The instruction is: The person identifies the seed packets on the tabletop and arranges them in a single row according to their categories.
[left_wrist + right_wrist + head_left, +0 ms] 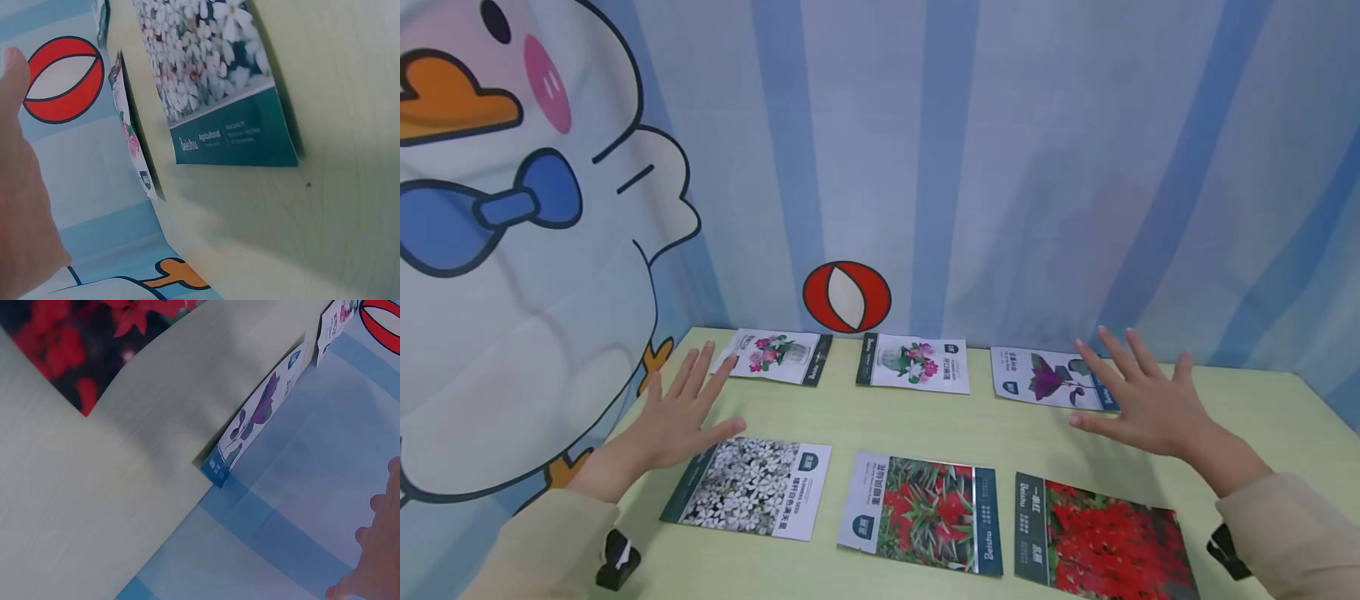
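Observation:
Fingers spread, my left hand (679,415) hovers over the left side of the table, near the white-flower seed packet (752,483) and the back-left pink-flower packet (778,357). My right hand (1150,400), also with fingers spread and holding nothing, is raised in front of the purple-flower packet (1037,377) and covers part of its right end. Below it lies a red-flower packet (1112,533), cut off by the bottom of the head view. Between the hands are a second pink-flower packet (917,363) at the back and a packet with spiky red blooms (932,512) in front.
The pale table (1247,417) meets a blue striped curtain (1022,167) along its back edge. A cartoon duck (527,333) and a red-and-white ball (876,296) are printed on the cloth. Dark straps show at both sleeves (542,542).

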The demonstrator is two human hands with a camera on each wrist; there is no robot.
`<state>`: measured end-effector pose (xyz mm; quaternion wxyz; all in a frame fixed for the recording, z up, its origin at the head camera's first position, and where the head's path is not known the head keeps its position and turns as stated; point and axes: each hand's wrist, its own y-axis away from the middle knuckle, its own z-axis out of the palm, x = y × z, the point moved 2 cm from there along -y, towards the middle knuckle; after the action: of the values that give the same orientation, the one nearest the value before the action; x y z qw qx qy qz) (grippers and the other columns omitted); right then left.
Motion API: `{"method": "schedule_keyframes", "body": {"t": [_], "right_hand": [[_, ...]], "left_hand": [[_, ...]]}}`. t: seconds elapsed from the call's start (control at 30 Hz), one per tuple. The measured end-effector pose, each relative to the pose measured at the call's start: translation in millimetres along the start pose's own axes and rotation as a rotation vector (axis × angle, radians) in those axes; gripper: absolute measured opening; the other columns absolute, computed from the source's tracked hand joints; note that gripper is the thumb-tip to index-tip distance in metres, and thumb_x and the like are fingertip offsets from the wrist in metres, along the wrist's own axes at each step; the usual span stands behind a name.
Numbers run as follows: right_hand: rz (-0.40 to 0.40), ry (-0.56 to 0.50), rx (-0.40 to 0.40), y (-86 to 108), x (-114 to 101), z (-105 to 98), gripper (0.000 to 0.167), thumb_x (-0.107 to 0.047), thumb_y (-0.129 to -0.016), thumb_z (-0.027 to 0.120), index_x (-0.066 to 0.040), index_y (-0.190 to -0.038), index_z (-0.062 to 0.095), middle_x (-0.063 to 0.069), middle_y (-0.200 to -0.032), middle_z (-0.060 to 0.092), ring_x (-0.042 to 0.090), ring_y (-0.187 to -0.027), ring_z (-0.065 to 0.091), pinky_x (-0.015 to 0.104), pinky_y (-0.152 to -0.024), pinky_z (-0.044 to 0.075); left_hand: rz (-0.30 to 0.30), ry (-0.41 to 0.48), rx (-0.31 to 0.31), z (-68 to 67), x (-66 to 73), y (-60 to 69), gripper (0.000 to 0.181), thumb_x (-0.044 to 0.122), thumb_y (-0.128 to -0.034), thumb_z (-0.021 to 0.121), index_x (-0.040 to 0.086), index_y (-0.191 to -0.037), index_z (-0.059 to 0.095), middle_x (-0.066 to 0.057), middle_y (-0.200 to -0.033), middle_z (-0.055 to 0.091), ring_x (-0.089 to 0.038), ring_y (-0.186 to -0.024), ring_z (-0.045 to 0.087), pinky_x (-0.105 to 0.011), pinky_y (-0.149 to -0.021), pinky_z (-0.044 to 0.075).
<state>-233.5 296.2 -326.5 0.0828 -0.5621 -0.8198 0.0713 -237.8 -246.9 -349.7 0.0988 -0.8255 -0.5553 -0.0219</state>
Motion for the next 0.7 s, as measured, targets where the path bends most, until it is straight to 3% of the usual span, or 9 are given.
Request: {"method": "schedule_keyframes", "body": {"t": [0.17,0.37,0.57,0.7], "right_hand": [[0.009,-0.003,-0.021,-4.5,-0.5,-0.4,0.095,-0.066,-0.081,0.053,-0.024,-0.151,0.004,0.018,-0.153,0.012,0.046,-0.137,0.004,0.081,-0.087,-0.004],[0.002,0.001,-0.033,-11.3,-6.6,-3.1,0.092,-0.065,-0.081,0.053,-0.019,-0.150,0.013,0.023,-0.148,0.022,0.050,-0.130,0.019,0.081,-0.089,0.006],[-0.034,-0.018,-0.056,-20.8,-14.9,-3.6,0.079,-0.055,-0.086,0.055,-0.010,-0.144,0.030,0.025,-0.142,0.033,0.048,-0.127,0.029,0.078,-0.089,0.019],[-0.050,-0.030,-0.076,-28.0,-21.3,-3.8,0.069,-0.045,-0.087,0.060,-0.005,-0.139,0.039,0.025,-0.136,0.041,0.046,-0.122,0.037,0.073,-0.088,0.029]], "left_hand": [[-0.020,0.131,0.002,-0.3,-0.7,-3.4,0.087,0.054,-0.0899,0.048,0.012,-0.150,0.001,-0.020,-0.153,-0.008,-0.041,-0.138,-0.007,-0.075,-0.095,-0.003],[-0.017,0.236,0.024,-4.4,1.9,-7.7,0.082,0.047,-0.0902,0.054,0.003,-0.148,0.015,-0.027,-0.150,0.009,-0.049,-0.134,0.011,-0.074,-0.095,0.014],[-0.043,0.364,0.075,-11.2,4.6,-13.2,0.071,0.040,-0.0916,0.056,0.001,-0.144,0.027,-0.025,-0.147,0.024,-0.044,-0.133,0.021,-0.065,-0.101,0.023],[-0.075,0.396,0.090,-16.5,4.2,-16.5,0.067,0.041,-0.0927,0.054,0.002,-0.142,0.032,-0.024,-0.144,0.030,-0.043,-0.131,0.026,-0.063,-0.099,0.027]]}}
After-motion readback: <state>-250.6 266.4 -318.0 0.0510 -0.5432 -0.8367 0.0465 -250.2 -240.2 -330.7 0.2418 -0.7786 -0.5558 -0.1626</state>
